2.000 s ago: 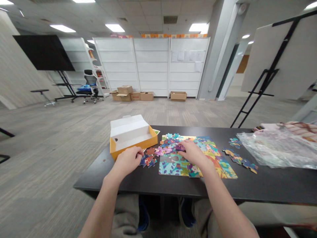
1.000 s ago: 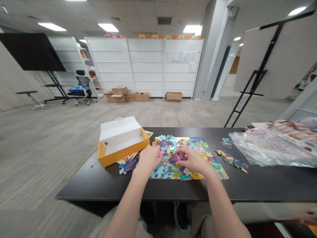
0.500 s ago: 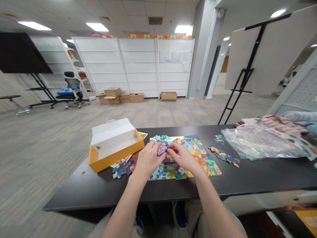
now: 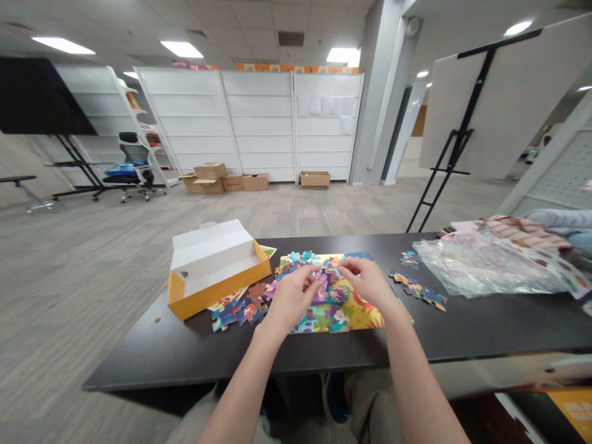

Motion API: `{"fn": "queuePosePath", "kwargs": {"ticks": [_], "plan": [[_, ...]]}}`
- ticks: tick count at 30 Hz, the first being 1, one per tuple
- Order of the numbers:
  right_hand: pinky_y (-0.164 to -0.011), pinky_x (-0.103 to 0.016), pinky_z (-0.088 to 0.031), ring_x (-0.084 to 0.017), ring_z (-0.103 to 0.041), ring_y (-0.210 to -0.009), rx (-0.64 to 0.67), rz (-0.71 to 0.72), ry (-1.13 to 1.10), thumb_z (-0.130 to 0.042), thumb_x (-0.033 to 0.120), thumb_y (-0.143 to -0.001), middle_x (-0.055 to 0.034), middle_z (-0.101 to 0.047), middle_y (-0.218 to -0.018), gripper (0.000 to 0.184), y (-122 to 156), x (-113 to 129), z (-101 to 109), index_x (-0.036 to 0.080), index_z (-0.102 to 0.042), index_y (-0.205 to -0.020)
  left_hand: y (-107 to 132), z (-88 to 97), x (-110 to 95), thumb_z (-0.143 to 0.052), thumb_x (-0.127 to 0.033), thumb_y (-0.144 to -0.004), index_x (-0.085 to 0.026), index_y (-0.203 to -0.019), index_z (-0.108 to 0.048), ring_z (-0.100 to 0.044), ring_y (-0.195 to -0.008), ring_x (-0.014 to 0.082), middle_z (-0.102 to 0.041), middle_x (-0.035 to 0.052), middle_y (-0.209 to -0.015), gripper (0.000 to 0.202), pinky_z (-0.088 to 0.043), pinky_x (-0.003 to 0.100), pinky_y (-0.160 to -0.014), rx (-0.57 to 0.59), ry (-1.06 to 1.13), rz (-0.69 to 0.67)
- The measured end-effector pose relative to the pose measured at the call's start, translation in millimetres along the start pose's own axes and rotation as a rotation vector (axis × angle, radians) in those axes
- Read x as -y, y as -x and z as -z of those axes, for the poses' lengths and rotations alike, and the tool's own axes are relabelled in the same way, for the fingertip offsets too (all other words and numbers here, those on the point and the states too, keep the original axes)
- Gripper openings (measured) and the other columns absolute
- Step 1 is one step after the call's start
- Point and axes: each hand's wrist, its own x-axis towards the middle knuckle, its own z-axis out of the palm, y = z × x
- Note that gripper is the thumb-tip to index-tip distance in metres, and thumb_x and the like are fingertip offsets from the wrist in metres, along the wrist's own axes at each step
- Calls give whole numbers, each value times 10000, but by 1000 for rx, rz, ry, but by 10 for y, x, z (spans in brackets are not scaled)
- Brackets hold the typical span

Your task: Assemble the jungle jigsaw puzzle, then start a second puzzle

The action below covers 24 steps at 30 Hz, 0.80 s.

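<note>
A colourful jigsaw puzzle (image 4: 356, 308) lies partly assembled on a black table (image 4: 462, 333). My left hand (image 4: 291, 296) rests over its middle with fingers curled, pinching a purple piece (image 4: 322, 285). My right hand (image 4: 365, 280) is just to the right, fingers bent, fingertips on pieces at the puzzle's upper middle. A heap of loose pieces (image 4: 240, 308) lies left of the puzzle. More loose pieces (image 4: 419, 290) lie to its right.
An open yellow box (image 4: 217, 271) with a white inside stands at the table's left. Crumpled clear plastic (image 4: 485, 265) and patterned cloth (image 4: 522, 231) cover the right end. An easel with a white board (image 4: 462, 123) stands behind; cardboard boxes (image 4: 231, 179) line the far wall.
My left hand left the loose heap by the box and came onto the puzzle beside my right hand. The right hand has since shifted right and up a little. The view swung right.
</note>
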Motion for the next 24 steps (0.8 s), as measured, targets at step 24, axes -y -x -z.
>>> {"fn": "queuePosePath", "kwargs": {"ticks": [24], "plan": [[-746, -297, -517, -192, -694, -777, -64, -122, 252, -654, 153, -756, -64, -736, -942, 240, 12, -411, 121, 197, -738, -977, -31, 7, 43, -635, -226, -858, -151, -1106, -673, -730, -735, 170, -719, 75, -942, 262, -612, 282, -677, -20, 342, 255]]}}
